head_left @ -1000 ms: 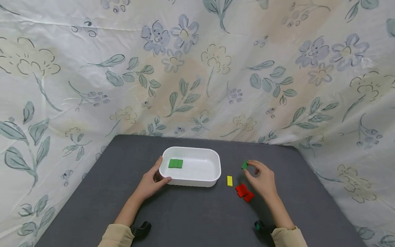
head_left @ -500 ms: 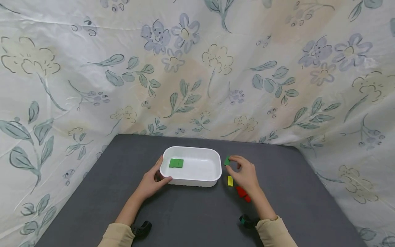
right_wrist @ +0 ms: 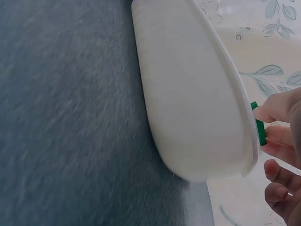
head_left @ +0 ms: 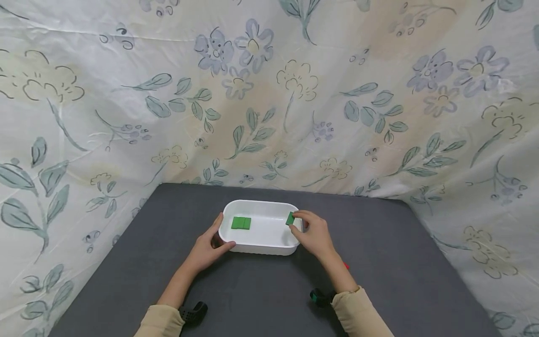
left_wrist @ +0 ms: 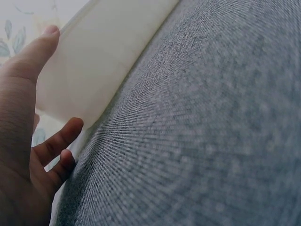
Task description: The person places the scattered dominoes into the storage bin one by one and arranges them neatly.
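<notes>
A white oblong tray (head_left: 265, 249) stands on the dark cloth, with flat green tiles (head_left: 237, 223) lying side by side at its left end. My left hand (head_left: 203, 253) holds that end, thumb by the front edge and fingers around the side; the left wrist view shows fingertips against the wall. Over the tray's right end, my right hand (head_left: 315, 237) pinches another green tile (head_left: 290, 218) between thumb and fingers. From the right wrist, this tile appears just past the rim, with the other fingers loosely curled.
A bit of red (head_left: 346, 265) peeks out beside the right forearm, which covers the rest of the red pieces and the yellow one. A floral curtain (head_left: 269, 117) hangs behind the dark grey table surface (head_left: 252, 290).
My right hand has carried the green tile leftward, from right of the tray to above its right end. The yellow piece and most red pieces became hidden. My left hand has stayed put.
</notes>
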`<act>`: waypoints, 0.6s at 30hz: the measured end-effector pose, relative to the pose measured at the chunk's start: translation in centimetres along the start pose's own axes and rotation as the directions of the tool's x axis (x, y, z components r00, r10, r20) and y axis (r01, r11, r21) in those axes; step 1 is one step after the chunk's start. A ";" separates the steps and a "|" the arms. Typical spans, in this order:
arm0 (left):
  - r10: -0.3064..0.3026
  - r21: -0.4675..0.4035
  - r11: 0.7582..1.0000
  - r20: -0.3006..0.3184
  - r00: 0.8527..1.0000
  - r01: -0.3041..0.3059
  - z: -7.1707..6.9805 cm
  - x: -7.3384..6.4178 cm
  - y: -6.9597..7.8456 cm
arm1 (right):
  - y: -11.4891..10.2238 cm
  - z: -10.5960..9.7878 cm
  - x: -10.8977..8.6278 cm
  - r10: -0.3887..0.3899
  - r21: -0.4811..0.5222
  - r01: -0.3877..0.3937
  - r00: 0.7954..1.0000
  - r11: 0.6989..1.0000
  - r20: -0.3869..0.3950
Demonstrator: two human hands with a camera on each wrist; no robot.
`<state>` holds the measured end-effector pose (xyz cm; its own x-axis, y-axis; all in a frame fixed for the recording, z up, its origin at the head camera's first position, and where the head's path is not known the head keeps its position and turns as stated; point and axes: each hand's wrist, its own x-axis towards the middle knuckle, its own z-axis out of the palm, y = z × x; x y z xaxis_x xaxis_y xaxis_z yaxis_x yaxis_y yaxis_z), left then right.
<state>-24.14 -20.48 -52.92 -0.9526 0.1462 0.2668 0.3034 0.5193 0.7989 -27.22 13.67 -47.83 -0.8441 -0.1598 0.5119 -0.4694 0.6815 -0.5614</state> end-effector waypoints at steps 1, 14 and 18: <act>-0.002 0.000 1.000 -0.001 1.000 0.002 0.0 0.0 0.0 | -0.1 0.1 0.1 -0.003 0.003 0.003 1.000 1.000 0.006; -0.006 -0.010 1.000 0.004 1.000 0.006 0.0 -0.1 0.1 | -1.8 2.6 1.9 -0.017 0.010 0.016 0.993 1.000 0.114; -0.006 -0.010 1.000 0.001 1.000 0.006 0.1 -0.1 0.0 | -2.2 3.4 2.3 -0.025 -0.005 0.026 0.988 1.000 0.150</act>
<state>-24.07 -20.42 -52.98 -0.9545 0.1443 0.2611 0.2979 0.5119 0.8058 -29.00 9.42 -47.64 -0.8614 -0.2818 0.4225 -0.4899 0.6803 -0.5451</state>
